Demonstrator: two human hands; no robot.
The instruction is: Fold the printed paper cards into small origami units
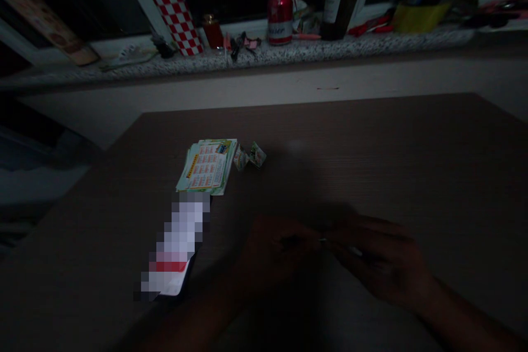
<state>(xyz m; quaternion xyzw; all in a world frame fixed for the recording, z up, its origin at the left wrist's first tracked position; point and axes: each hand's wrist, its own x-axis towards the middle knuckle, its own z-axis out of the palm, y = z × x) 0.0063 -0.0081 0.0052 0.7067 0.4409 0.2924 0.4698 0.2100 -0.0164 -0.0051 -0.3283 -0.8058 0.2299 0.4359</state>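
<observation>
My left hand point(284, 239) and my right hand point(381, 256) meet fingertip to fingertip low over the table, right of the middle. Both are closed in a pinch. Between the fingertips shows a tiny pale bit of something, too dark and too covered to name. Beyond my left hand lie two small folded paper pieces point(257, 155), printed in green and white. They sit against the right side of a stack of printed paper slips point(206, 168) with red and yellow print. Below the stack a phone point(181, 242) lies with its screen lit and partly pixelated.
The dim wooden table point(391, 154) ends at a wall below a speckled stone sill point(165, 69). Along the sill stand a red-and-white checked bottle point(179, 19), a small amber bottle point(213, 32), a red can point(280, 17), a dark bottle point(333, 8) and a yellow container point(421, 17).
</observation>
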